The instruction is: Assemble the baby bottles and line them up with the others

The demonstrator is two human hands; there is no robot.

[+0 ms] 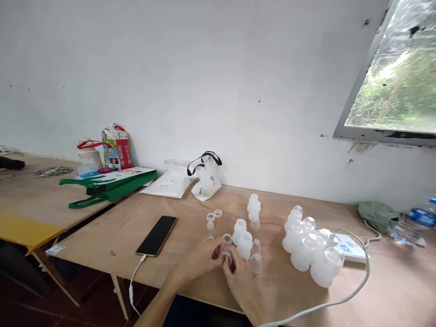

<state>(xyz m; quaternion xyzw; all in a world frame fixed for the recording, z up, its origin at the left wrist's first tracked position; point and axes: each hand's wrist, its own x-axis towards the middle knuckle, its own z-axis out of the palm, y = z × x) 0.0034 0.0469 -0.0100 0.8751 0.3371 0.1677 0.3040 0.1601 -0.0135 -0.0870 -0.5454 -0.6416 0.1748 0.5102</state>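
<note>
My left hand (211,255) and my right hand (240,274) meet near the table's front edge, both with fingers closed on a small translucent bottle ring (225,257). Whether another part sits inside it, I cannot tell. Just beyond my fingers lies another ring (227,239), with a small clear nipple-like piece (210,236) to its left. Farther back are a loose ring (218,213) and a ring-shaped part (210,217). Right of my hands stand frosted white bottles (244,245) and clear domed caps (255,263). Another frosted bottle (254,208) stands behind them.
Several capped bottles (303,245) cluster on the right, beside a white device (352,249) and a cable (366,272). A phone (156,236) lies left. White bags (207,181), a green bag (116,184) and a water bottle (413,225) are farther off.
</note>
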